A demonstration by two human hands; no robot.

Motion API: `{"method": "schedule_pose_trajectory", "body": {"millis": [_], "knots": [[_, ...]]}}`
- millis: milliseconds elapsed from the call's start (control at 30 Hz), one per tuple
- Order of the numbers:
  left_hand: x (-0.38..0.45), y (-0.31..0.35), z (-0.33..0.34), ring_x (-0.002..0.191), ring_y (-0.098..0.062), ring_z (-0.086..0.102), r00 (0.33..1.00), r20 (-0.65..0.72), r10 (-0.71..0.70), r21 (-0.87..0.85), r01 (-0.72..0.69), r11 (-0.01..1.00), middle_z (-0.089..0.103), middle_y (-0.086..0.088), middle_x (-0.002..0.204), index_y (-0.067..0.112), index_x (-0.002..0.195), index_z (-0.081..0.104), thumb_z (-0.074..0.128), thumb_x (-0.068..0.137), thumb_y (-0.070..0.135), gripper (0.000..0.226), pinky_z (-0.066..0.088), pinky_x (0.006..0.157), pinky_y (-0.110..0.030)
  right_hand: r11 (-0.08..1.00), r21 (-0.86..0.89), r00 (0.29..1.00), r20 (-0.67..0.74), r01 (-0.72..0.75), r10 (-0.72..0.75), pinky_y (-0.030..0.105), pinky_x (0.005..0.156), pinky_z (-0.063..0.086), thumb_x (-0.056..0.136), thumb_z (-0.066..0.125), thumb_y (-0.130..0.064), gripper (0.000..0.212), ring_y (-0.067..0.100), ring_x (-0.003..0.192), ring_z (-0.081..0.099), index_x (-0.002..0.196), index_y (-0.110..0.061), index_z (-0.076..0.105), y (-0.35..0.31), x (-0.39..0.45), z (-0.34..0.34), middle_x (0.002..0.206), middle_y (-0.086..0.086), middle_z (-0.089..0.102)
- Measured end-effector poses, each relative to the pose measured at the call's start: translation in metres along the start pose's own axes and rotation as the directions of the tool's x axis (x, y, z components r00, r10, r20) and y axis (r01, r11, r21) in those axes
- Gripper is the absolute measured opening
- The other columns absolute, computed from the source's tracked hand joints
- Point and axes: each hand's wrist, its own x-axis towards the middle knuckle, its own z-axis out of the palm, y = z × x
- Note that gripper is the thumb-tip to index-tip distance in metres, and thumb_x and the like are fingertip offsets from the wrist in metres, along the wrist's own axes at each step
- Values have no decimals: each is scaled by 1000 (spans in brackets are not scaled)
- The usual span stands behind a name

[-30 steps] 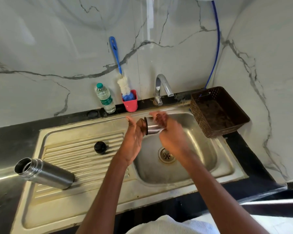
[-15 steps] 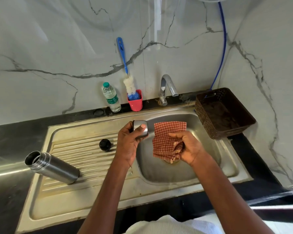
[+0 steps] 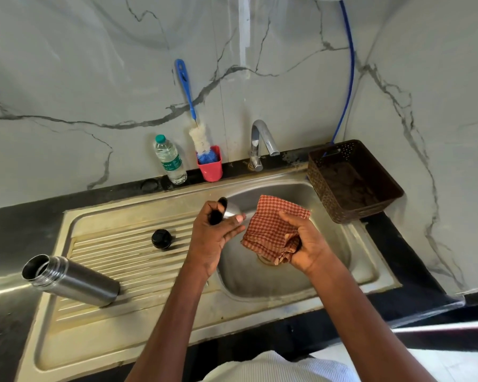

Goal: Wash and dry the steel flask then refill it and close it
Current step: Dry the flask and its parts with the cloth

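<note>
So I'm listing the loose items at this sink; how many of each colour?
Steel: 2, flask, cup lid
Black: 1, stopper
Red: 2, checked cloth, holder
Blue: 1, brush
Clear: 1, bottle
Brown: 1, basket
Total: 8

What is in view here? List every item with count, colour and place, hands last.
steel flask: 1, silver, lying open on the draining board
stopper: 1, black, draining board
steel cup: 1, silver, in left hand
cloth: 1, red checked, in right hand
water bottle: 1, clear, green cap, behind sink
bottle brush: 1, blue handle, in red holder
tap: 1, chrome
basket: 1, brown, right of sink
left hand: holds cup
right hand: grips cloth
</note>
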Motion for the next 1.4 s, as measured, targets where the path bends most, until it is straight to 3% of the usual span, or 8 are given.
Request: {"method": "schedule_pose_trajectory", "body": {"millis": [200, 433, 533, 733, 833, 1067, 1267, 1400], "knots": [[4, 0, -8, 92, -24, 61, 999, -27, -37, 100, 39, 994, 67, -14, 112, 26, 121, 53, 98, 58, 24, 78, 48, 64, -31, 994, -90, 990, -118, 62, -72, 61, 86, 57, 86, 75, -14, 26, 39, 103, 71, 112, -11, 70, -4, -3, -2, 105, 15, 77], [-7, -4, -13, 99, -26, 73, 978, -128, -166, 101, 180, 979, 74, -12, 117, 22, 120, 71, 89, 79, 37, 47, 61, 86, -43, 976, -212, 975, -200, 51, -95, 73, 89, 51, 82, 77, -11, 36, 34, 95, 61, 117, -8, 69, 7, -5, 0, 112, 21, 74], [-9, 0, -19, 106, -15, 65, 968, -186, 166, 663, -1, 748, 59, -2, 125, 29, 124, 65, 95, 74, 27, 58, 60, 91, -36, 943, -314, 970, -171, 110, -171, 63, 90, 55, 87, 72, -9, 24, 31, 86, 63, 111, -8, 70, 12, -11, 6, 106, 19, 76], [-17, 14, -13, 102, -10, 62, 905, 85, 417, 913, -238, 331, 43, 5, 127, 26, 134, 58, 93, 75, 21, 69, 50, 85, -18, 849, -465, 934, -113, 252, -339, 28, 51, 58, 94, 62, -3, 15, 16, 64, 74, 102, -10, 72, 22, -10, 19, 86, 9, 78], [-20, -3, -23, 103, -14, 63, 955, -84, 285, 858, -76, 509, 55, 7, 123, 26, 129, 64, 96, 70, 22, 68, 51, 85, -27, 849, -481, 944, -111, 221, -309, 36, 56, 62, 94, 60, -1, 14, 18, 62, 71, 100, -8, 70, 31, -11, 25, 85, 11, 76], [-50, -21, -96, 108, -29, 72, 903, -428, -38, 126, 101, 987, 73, -14, 122, 12, 127, 64, 91, 77, 10, 57, 56, 80, -34, 852, -516, 982, -93, 95, -166, 62, 81, 61, 90, 68, -9, 12, 30, 84, 75, 101, -11, 72, 56, 2, 27, 98, 14, 79], [-87, -47, -146, 107, -12, 67, 795, -591, 138, 464, 195, 864, 69, 8, 116, 30, 115, 61, 93, 76, 15, 53, 54, 96, -33, 845, -534, 999, -48, -17, -10, 45, 66, 64, 92, 65, -3, 11, 22, 65, 73, 102, -4, 70, 88, 2, 47, 81, 11, 78], [-97, -58, -162, 101, -14, 65, 746, -608, 272, 674, 304, 673, 67, 10, 107, 33, 109, 58, 90, 79, 19, 46, 50, 87, -30, 845, -522, 992, -33, -119, 119, 69, 92, 53, 90, 64, 1, 10, 28, 70, 64, 97, 1, 71, 112, 1, 60, 81, 17, 71]]}}
